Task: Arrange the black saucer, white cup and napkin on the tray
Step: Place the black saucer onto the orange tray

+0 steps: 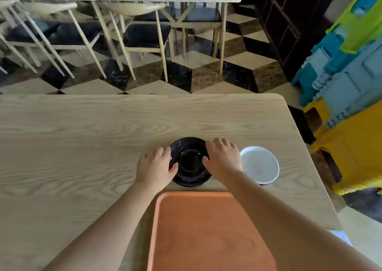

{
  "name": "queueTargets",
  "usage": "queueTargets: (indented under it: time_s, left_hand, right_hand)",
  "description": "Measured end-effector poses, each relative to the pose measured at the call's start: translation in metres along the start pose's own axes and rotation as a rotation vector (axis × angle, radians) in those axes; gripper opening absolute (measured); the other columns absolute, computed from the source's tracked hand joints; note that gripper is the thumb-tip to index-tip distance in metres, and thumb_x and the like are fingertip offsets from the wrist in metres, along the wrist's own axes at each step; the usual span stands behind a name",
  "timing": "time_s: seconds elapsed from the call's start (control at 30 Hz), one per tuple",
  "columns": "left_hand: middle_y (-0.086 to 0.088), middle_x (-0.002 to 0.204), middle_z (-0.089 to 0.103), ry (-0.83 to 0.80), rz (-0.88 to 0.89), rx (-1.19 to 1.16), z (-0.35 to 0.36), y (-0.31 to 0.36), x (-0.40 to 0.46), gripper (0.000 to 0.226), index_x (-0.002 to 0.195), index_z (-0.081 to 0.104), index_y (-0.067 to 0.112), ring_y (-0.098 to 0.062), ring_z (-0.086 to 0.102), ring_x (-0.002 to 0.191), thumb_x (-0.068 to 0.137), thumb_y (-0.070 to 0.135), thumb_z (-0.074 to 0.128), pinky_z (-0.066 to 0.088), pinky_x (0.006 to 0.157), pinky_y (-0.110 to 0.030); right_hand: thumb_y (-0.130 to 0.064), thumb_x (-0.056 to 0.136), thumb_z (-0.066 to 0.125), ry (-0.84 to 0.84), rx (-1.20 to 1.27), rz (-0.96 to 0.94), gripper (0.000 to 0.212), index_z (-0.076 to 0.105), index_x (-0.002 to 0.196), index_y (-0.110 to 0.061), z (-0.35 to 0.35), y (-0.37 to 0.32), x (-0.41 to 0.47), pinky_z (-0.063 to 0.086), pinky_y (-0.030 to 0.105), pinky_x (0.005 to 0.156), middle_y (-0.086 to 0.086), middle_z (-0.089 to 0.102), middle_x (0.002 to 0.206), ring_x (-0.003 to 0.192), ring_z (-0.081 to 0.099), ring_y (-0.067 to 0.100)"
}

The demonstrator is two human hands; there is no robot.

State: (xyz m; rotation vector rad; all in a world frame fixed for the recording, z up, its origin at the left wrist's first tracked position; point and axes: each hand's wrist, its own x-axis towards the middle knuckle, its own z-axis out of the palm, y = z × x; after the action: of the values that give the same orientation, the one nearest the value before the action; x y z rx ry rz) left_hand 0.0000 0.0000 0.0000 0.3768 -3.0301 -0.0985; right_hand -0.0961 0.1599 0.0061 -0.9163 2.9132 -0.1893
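A black saucer (190,163) lies on the wooden table (82,136), just beyond the orange tray (206,229). My left hand (155,165) grips the saucer's left rim, thumb on top. My right hand (223,157) holds the right rim, thumb reaching toward the centre well. The white cup (260,165) stands upright on the table right of my right hand, close to it. A pale corner at the table's right edge (339,235) may be the napkin; my right forearm hides most of it.
The table's far edge and rounded right corner are near the cup. Beyond it are a chequered floor, light wooden chairs (144,33) and other tables. Stacked blue, green and yellow plastic pieces (351,84) stand to the right.
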Motion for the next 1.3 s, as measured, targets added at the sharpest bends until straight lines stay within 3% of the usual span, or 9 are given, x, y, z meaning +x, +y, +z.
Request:
queueTargets:
  time_s: [0.13,0.3,0.57,0.67,0.73,0.83,1.0,1.1,1.3]
  left_hand:
    - [-0.003,0.106,0.062,-0.101,-0.078,0.095,0.018,-0.008,0.008,0.064,0.134,0.036,0.014,-0.024,0.061,0.094,0.083,0.049,0.050,0.046,0.071,-0.034]
    - [-0.004,0.109,0.059,-0.110,-0.114,0.014,0.028,-0.008,0.006,0.070,0.138,0.030,0.013,-0.023,0.057,0.099,0.081,0.046,0.055,0.045,0.067,-0.032]
    - [-0.020,0.120,0.052,-0.156,-0.303,-0.567,0.028,-0.003,0.004,0.056,0.130,0.040,0.003,-0.033,0.047,0.114,0.079,0.004,0.063,0.040,0.092,-0.038]
    - [-0.014,0.120,0.056,-0.131,-0.326,-0.721,0.021,-0.008,-0.006,0.056,0.132,0.042,0.006,-0.028,0.059,0.094,0.079,-0.009,0.053,0.046,0.085,-0.035]
    - [0.004,0.108,0.057,-0.101,-0.389,-0.890,0.014,-0.012,-0.015,0.057,0.132,0.045,0.012,-0.014,0.060,0.068,0.080,-0.013,0.046,0.052,0.063,-0.026]
    - [0.008,0.104,0.053,-0.093,-0.533,-1.108,0.001,-0.017,-0.027,0.057,0.133,0.046,0.020,-0.007,0.059,0.064,0.083,-0.008,0.049,0.049,0.045,-0.012]
    - [0.007,0.089,0.068,-0.047,-0.567,-1.215,-0.015,-0.024,-0.065,0.032,0.090,0.068,0.028,-0.002,0.066,0.060,0.080,-0.002,0.061,0.052,0.052,-0.015]
    - [0.003,0.084,0.070,-0.103,-0.585,-1.252,-0.017,-0.019,-0.088,0.029,0.095,0.070,0.023,-0.005,0.068,0.064,0.080,0.000,0.062,0.052,0.054,-0.016]
    - [0.018,0.068,0.067,-0.204,-0.541,-1.109,-0.012,-0.010,-0.118,0.051,0.083,0.066,0.048,-0.012,0.063,0.056,0.081,-0.002,0.058,0.054,0.053,-0.019]
  right_hand:
    - [-0.032,0.086,0.054,-0.054,-0.080,0.034,0.032,0.053,0.110,-0.011,0.007,0.003,0.016,0.040,0.037,0.087,0.009,0.058,0.114,0.107,0.049,0.029]
    - [-0.020,0.084,0.056,-0.107,-0.097,0.021,0.026,0.052,0.108,-0.010,0.009,0.003,0.020,0.039,0.035,0.088,0.009,0.063,0.109,0.104,0.054,0.029]
    - [0.002,0.080,0.052,-0.103,0.035,0.066,0.026,0.050,0.106,-0.003,0.008,-0.003,0.016,0.037,0.034,0.074,0.017,0.062,0.106,0.096,0.057,0.035]
    - [0.005,0.079,0.049,-0.080,0.095,0.076,0.026,0.049,0.103,-0.004,0.005,-0.007,0.011,0.033,0.033,0.065,0.017,0.061,0.102,0.091,0.057,0.036]
    - [0.006,0.078,0.047,-0.063,0.193,0.094,0.031,0.051,0.107,-0.005,0.002,-0.010,0.006,0.036,0.033,0.062,0.018,0.060,0.101,0.090,0.056,0.037]
    - [0.003,0.078,0.048,0.034,0.441,0.133,0.041,0.058,0.114,-0.014,-0.008,-0.009,-0.006,0.042,0.034,0.068,0.017,0.063,0.105,0.092,0.058,0.037]
    - [0.001,0.075,0.056,0.027,0.783,0.231,0.043,0.066,0.107,-0.026,-0.019,-0.002,-0.050,0.048,0.028,0.071,0.004,0.072,0.089,0.073,0.064,0.020]
    - [0.004,0.073,0.060,-0.008,0.882,0.270,0.046,0.068,0.104,-0.028,-0.012,0.001,-0.078,0.055,0.039,0.078,0.003,0.071,0.085,0.076,0.067,0.020]
    - [0.000,0.071,0.061,-0.078,0.923,0.387,0.045,0.068,0.100,-0.034,0.015,0.000,-0.118,0.055,0.038,0.074,-0.001,0.070,0.085,0.075,0.066,0.019]
